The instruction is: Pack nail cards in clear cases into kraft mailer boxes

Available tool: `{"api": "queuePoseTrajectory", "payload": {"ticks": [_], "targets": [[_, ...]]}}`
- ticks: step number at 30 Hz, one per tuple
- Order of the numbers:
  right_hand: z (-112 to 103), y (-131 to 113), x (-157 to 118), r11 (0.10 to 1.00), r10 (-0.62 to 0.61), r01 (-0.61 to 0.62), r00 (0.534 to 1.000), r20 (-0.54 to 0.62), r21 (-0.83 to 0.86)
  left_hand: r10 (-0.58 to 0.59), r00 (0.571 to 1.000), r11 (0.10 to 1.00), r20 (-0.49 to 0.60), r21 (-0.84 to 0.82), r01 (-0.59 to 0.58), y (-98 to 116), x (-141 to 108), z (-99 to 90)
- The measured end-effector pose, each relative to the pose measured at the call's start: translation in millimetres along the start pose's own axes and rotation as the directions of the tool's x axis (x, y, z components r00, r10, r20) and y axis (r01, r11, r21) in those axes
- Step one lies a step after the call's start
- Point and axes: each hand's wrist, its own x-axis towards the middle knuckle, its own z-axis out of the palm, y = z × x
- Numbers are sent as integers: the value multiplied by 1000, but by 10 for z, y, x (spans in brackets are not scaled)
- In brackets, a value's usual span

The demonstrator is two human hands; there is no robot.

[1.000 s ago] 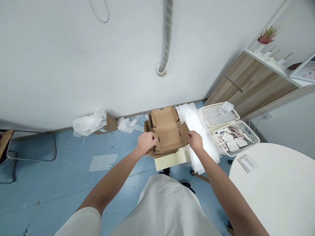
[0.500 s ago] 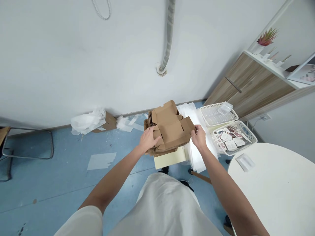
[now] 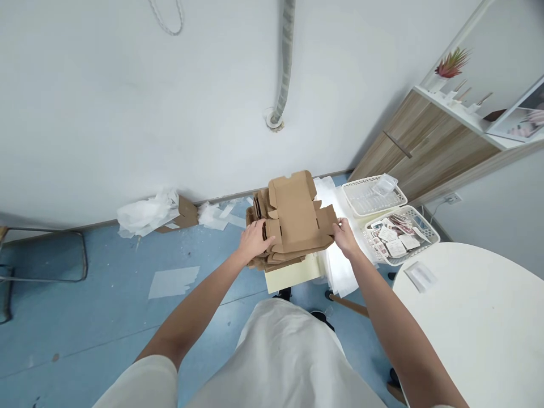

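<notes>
A flat, unfolded cardboard box (image 3: 296, 218) lies on top of a pile of similar cardboard boxes (image 3: 260, 205). My left hand (image 3: 255, 242) grips its left side flap, with the thumb on top and the other fingers at the outer edge. At the opposite side my right hand (image 3: 345, 237) pinches the right flap between thumb and fingers. Under the pile, a pale yellow surface (image 3: 293, 276) shows at the front. White translucent sheets (image 3: 340, 266) lie just right of the pile, partly below my right hand.
Two white baskets stand at the right: one with clear plastic pieces (image 3: 364, 199), one with printed cards (image 3: 397, 249). A round white table (image 3: 476, 328) holds a small clear packet (image 3: 420, 276). Plastic wrap (image 3: 148, 212) and a carton (image 3: 186, 214) lie by the wall.
The top cardboard box has shifted slightly and its far panel now spreads out flatter. Both hands stay at its side flaps. The camera view has turned a little.
</notes>
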Motion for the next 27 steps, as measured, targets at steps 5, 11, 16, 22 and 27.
{"api": "queuePoseTrajectory", "payload": {"ticks": [5, 11, 16, 22, 27], "targets": [[22, -35, 9, 995, -63, 63, 998, -2, 77, -35, 999, 999, 6, -14, 35, -11, -3, -9], [12, -260, -51, 900, -71, 10, 990, 124, 435, -89, 996, 995, -24, -39, 88, 6, 33, -35], [-31, -326, -85, 789, -88, -41, 980, 180, 613, -83, 997, 995, -6, -56, 83, 116, 133, -14], [-136, -474, -245, 616, -101, -115, 969, 224, 779, -35, 999, 970, 28, -241, 41, 387, 306, 66], [-413, -576, -507, 520, -35, -107, 989, 147, 847, 26, 990, 730, 139, -679, 76, 673, 452, 166]]}}
